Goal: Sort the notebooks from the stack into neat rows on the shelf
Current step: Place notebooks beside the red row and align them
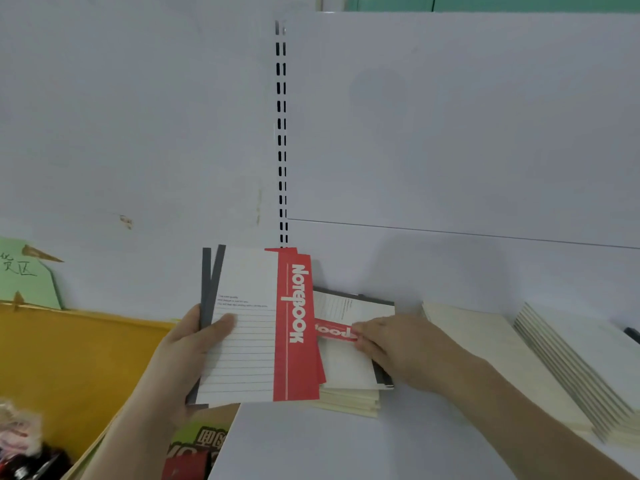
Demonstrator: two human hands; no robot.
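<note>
White shelf (398,438) with a white back panel and a slotted upright (281,133) at 12 o'clock. Left hand (187,355) grasps a small bunch of notebooks (249,323) at frame centre, thumb across the front cover, fingers hidden behind; bunch held off the shelf, nearly upright, long axis running 12 to 6 o'clock. Covers fanned slightly: grey spine strips on the left edge, white ruled panel, red band on the right printed "NOTEBOOK" reading sideways. At 3 o'clock from the bunch, a low stack of notebooks (349,368) lies flat on the shelf, red band across it. Right hand (391,344) rests on the top notebook, fingers extended and relaxed, tips touching the red band. Further at 3 o'clock, rows of cream notebooks (512,362), overlapped. Yellow bin (69,362) at 8 o'clock.
</note>
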